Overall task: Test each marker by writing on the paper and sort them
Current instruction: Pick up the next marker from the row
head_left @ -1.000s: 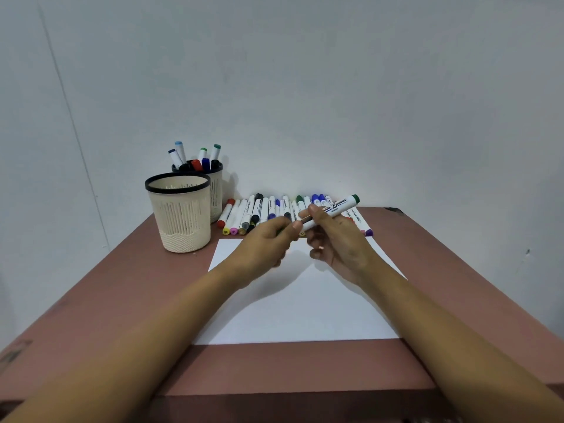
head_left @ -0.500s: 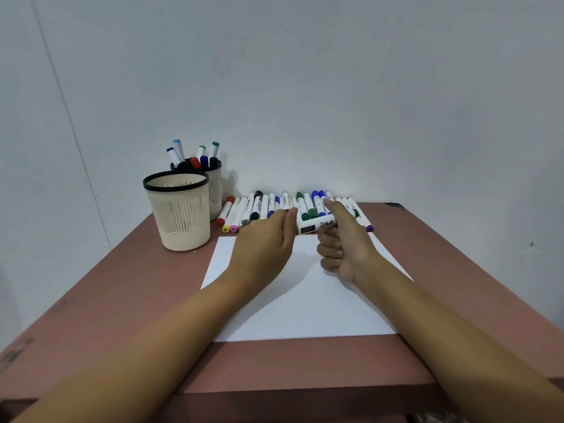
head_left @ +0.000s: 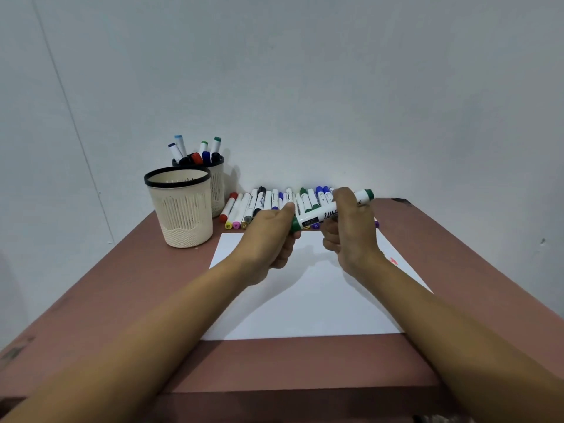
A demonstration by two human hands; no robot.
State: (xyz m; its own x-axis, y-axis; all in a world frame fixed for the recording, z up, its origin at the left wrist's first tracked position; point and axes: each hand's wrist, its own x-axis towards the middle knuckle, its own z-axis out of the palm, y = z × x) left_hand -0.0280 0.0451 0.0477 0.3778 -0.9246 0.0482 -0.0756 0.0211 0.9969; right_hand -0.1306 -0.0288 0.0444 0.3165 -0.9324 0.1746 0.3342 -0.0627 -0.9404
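Note:
A white marker with green ends (head_left: 317, 217) is held level above the far edge of the white paper (head_left: 305, 303). My right hand (head_left: 348, 233) grips its barrel. My left hand (head_left: 274, 236) pinches the green cap at its left end. Behind the hands a row of several markers (head_left: 268, 203) lies along the back of the table, partly hidden by my fingers. A faint red mark (head_left: 393, 261) shows on the paper's right edge.
Two cream mesh cups stand at the back left: the nearer cup (head_left: 180, 209) looks empty from here, the farther cup (head_left: 217, 184) holds several markers. The reddish-brown table (head_left: 122, 288) meets a white wall behind.
Both hands have lifted slightly with the green marker. Its right end now tilts up past my right hand, and my left hand has closed around the green cap.

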